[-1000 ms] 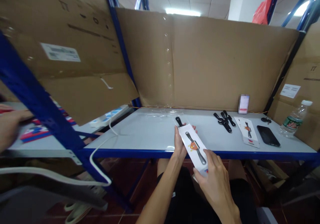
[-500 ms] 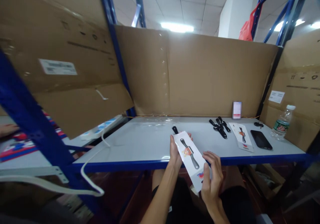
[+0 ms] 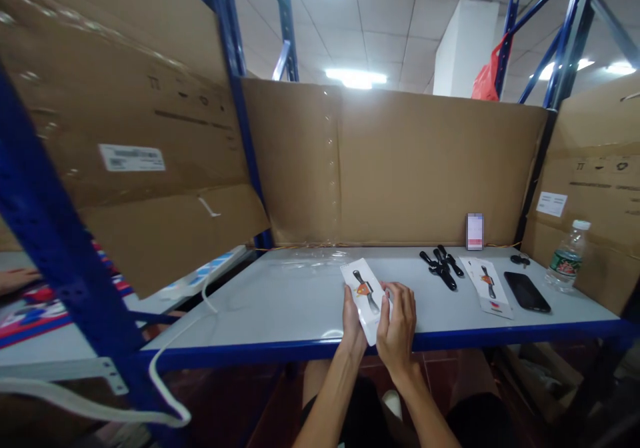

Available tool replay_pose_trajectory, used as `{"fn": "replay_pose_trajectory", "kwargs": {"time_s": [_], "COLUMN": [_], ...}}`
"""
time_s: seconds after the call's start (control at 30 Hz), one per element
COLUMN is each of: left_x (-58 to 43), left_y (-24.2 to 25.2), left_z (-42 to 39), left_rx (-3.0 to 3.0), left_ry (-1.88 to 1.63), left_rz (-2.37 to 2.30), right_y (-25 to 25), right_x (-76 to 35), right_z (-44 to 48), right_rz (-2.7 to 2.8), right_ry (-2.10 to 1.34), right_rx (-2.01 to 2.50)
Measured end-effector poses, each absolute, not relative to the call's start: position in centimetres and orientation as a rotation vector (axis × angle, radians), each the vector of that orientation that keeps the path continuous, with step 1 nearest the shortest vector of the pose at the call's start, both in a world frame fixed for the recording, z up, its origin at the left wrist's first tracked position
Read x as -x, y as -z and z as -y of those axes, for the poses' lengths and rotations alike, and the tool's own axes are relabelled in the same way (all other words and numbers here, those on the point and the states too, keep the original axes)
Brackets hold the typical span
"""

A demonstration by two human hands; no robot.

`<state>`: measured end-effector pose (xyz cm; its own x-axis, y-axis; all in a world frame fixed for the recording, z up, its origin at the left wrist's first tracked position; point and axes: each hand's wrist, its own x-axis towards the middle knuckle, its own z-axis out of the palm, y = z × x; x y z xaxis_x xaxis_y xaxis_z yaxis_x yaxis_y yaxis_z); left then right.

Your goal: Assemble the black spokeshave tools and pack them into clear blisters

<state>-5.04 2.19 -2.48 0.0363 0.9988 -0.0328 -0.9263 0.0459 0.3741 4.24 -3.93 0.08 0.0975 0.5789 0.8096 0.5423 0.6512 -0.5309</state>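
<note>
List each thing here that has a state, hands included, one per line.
Printed white pack, held, printed face showing
Left hand, gripping the pack's left side
Right hand, at the pack's right edge
Black tools, lying bunched
White packs, lying flat, overlapping
Black phone, flat, screen dark
Rear phone, upright, screen lit
Bottle, upright, capped
Small dark items, lying down
Ceiling light, on
Red bag, hanging

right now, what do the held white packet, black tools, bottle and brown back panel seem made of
White packet: probably thin, smooth card, from its flat printed face; coating unclear.
Black tools: likely glossy plastic, given bright highlights; coated metal is possible.
Bottle: apparently shiny clear plastic, as its see-through walls suggest.
Brown back panel: seemingly matte cardboard, from its dull brown face and vertical seam.
</note>
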Motion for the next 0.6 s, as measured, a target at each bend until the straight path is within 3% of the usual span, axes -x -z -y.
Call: {"fn": "replay_pose_trajectory", "kwargs": {"time_s": [0.27, 0.4, 0.6], "left_x": [5.0, 4.6, 4.3], "left_y": [1.5, 0.8, 0.8], "left_z": [-1.0, -0.7, -0.6], "left_rx": [-0.212, -0.283, -0.513], "left_ry": [-1.477, -1.433, -1.25], "left_rz": [-0.445, -0.502, -0.624], "right_y": [1.1, 1.6, 0.7], "right_x": [-7.2, -9.9, -9.8], "right_z": [5.0, 5.5, 6.4], "right_rz": [1.42, 1.517, 1.361], "right_ry": [-0.148, -0.679, -1.463], "right_rx": [1.145, 1.236, 0.996]}}
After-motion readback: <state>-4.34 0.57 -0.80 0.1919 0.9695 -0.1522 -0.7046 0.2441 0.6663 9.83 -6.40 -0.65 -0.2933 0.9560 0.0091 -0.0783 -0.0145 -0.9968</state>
